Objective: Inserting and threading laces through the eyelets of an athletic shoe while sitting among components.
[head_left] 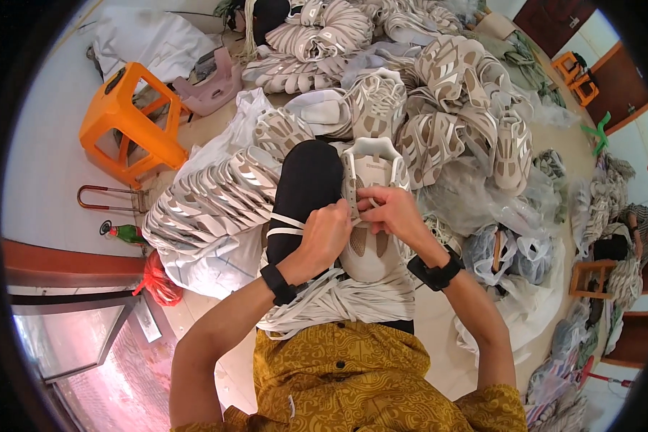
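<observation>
Head view: a pale tiled floor (43,165) takes up the left side, with a glass-fronted cabinet (72,338) low at the left edge and dark wooden doors (554,21) far off at the top right. An orange plastic stool (126,119) stands on the tiles, a pink stool (212,90) tipped over just past it, a green bottle (122,232) lying near a red bag (157,282). Heaps of beige shoe uppers (446,93) crowd the middle and right, with a fanned stack of uppers (209,198) close at the left of the knee.

On the lap sits a white sneaker (371,216), toe toward the body, with a bundle of white laces (338,299) under it. The left hand (324,234) is pinched on a lace at the eyelets; the right hand (392,212) pinches the lace opposite, fingertips nearly meeting. Clear plastic bags (511,252) lie at the right.
</observation>
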`<state>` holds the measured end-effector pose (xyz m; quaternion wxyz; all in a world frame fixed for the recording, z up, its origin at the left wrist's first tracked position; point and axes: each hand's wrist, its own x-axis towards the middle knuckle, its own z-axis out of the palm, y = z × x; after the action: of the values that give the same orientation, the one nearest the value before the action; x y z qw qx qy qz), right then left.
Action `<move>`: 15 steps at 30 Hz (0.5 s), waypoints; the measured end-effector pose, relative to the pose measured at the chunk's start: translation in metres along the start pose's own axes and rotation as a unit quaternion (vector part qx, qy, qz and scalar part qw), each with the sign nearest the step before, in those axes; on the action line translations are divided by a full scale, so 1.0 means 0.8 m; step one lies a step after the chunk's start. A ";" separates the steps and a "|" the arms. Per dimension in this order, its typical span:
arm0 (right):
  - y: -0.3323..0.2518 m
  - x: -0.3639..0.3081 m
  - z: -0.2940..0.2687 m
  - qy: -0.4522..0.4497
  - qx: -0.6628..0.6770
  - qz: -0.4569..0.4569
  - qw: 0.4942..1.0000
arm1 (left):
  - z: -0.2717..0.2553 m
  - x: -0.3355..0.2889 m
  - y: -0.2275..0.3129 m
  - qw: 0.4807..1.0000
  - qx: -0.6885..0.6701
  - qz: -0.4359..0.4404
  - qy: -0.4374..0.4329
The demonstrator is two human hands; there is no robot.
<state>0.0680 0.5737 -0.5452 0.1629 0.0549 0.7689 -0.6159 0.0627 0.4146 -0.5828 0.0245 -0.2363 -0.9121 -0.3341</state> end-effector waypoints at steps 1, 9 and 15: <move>0.001 0.000 0.000 0.002 0.009 -0.001 1.000 | 0.001 -0.001 0.001 1.000 0.001 0.001 -0.001; 0.028 0.012 -0.007 -0.034 0.118 0.023 0.992 | 0.008 -0.001 0.019 0.995 0.039 0.093 -0.007; 0.033 0.015 -0.010 -0.002 0.154 0.005 0.988 | -0.026 0.015 0.013 0.984 0.056 0.117 -0.125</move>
<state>0.0627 0.5860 -0.5724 0.1571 0.0820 0.6640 -0.7265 0.0548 0.4137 -0.5581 -0.0377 -0.3797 -0.8912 -0.2453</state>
